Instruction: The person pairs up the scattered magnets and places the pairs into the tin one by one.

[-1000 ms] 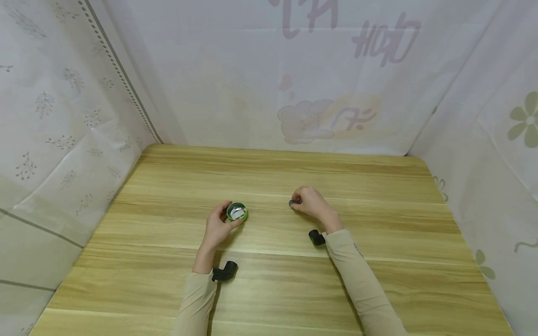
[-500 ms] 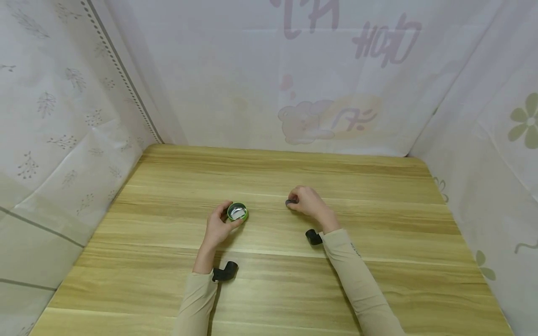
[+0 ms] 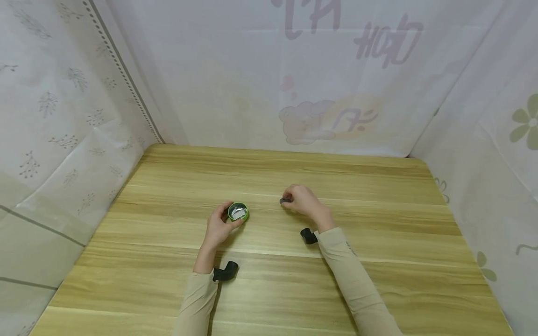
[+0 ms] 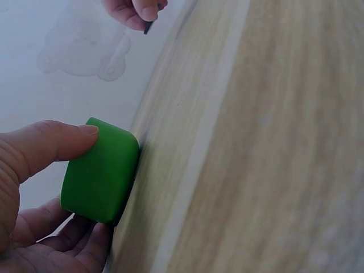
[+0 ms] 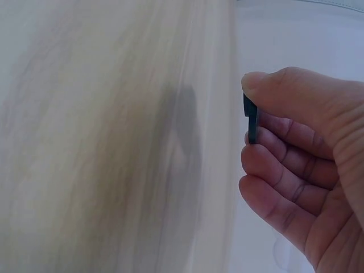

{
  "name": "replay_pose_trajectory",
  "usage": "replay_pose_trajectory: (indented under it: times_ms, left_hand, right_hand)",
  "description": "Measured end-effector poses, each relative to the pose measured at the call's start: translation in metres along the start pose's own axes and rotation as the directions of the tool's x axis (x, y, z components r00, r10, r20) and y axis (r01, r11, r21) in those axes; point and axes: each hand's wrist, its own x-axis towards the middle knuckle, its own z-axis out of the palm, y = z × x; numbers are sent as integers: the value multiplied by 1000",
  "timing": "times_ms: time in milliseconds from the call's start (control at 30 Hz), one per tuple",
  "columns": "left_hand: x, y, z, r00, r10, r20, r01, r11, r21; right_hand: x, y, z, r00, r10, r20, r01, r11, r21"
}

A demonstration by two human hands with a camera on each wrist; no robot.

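A small round green container (image 3: 238,212) stands on the wooden table, its top uncovered. Inside it there is something silvery with a white patch. My left hand (image 3: 217,228) grips it from the left, with the thumb on the near side and the fingers behind. In the left wrist view the smooth green wall (image 4: 101,170) shows between thumb and fingers. To the right, my right hand (image 3: 306,203) pinches a thin dark disc-like piece (image 3: 285,200) between thumb and fingers. Seen edge-on in the right wrist view, this dark piece (image 5: 251,119) has a stepped outline. It is held above the table.
The wooden table (image 3: 269,289) reaches back to a white printed cloth (image 3: 218,84). Similar cloths hang at the left and right edges. A black wrist camera (image 3: 226,271) juts out from the left sleeve, and another black camera (image 3: 308,236) from the right.
My right hand has moved a little to the left with the dark piece, closer to the green container. My left hand and the container have stayed almost in place.
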Motion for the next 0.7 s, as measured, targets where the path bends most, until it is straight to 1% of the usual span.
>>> replay_pose_trajectory:
  times_ms: [67,300,433,700]
  left_hand:
    - [-1,3,0,1000,-6,4,6,1000,-10]
    - [-14,35,-2,1000,9,13,-9,1000,-1]
    - [-16,39,-2,1000,-1,8,1,1000,-6]
    - [-16,38,-3,1000,2,14,-2,1000,-7]
  right_hand:
    - [1,-3,0,1000,-6,-3,6,1000,7]
    - [7,-13,1,1000,-8,6,8,1000,16]
    - [10,-17,1,1000,-17,10,17,1000,15]
    - [15,-23,4,999,-37,15,37,999,-1]
